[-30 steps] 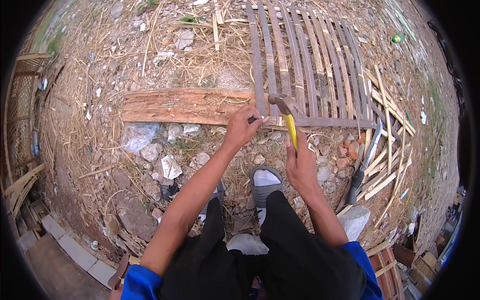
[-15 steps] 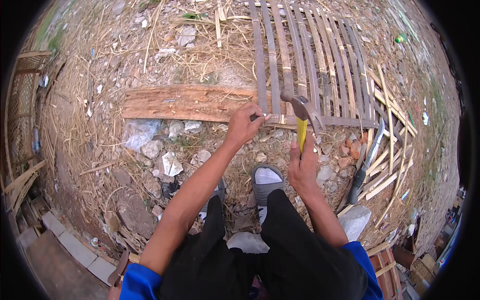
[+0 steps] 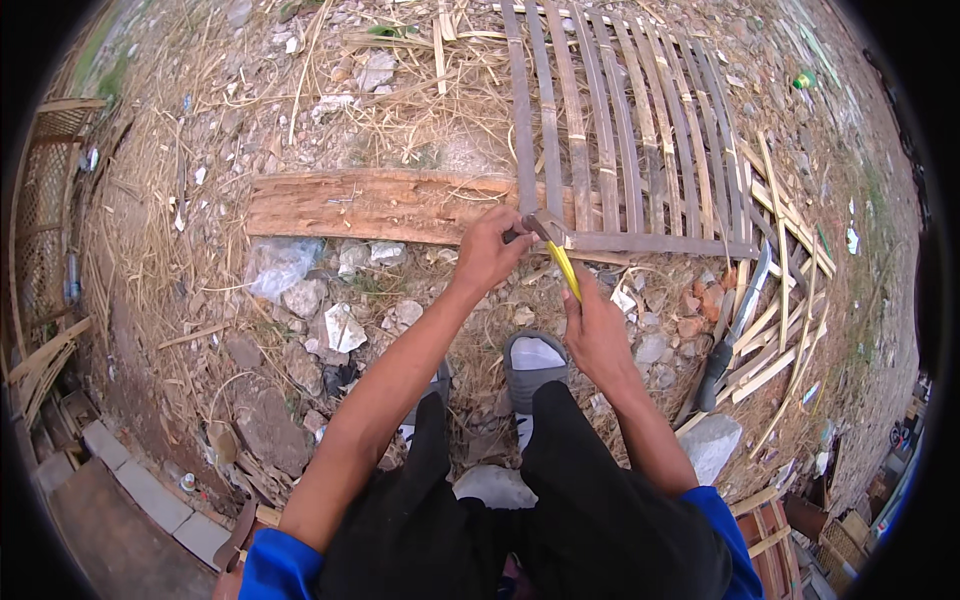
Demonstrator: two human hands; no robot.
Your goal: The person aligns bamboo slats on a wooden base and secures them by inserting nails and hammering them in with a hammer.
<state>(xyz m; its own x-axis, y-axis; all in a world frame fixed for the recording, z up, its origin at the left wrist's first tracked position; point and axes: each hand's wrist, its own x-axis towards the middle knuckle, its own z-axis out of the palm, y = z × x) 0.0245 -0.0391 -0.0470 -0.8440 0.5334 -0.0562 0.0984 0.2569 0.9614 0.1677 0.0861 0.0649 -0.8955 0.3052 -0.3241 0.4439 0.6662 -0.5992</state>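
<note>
A bamboo slat frame (image 3: 625,130) lies on the ground, its near end resting over a rough wooden plank (image 3: 370,205). My right hand (image 3: 600,330) is wrapped round the yellow handle of a claw hammer (image 3: 560,262). The hammer's head is down at the frame's near left corner, close to my left fingertips. My left hand (image 3: 490,250) is closed at that corner, pinching a small dark object (image 3: 512,236) whose kind I cannot make out. A crosswise bamboo strip (image 3: 660,242) runs along the near end of the slats.
To the right, a long knife with a black handle (image 3: 712,375) lies beside a pile of split bamboo strips (image 3: 785,330). Stones and broken brick (image 3: 690,310) cover the ground before my feet. A clear plastic bag (image 3: 283,267) lies below the plank. A woven panel (image 3: 48,200) stands far left.
The hammer has come down and to the left, from above the crosswise strip to the corner by my left fingers. My left hand has stayed nearly in place.
</note>
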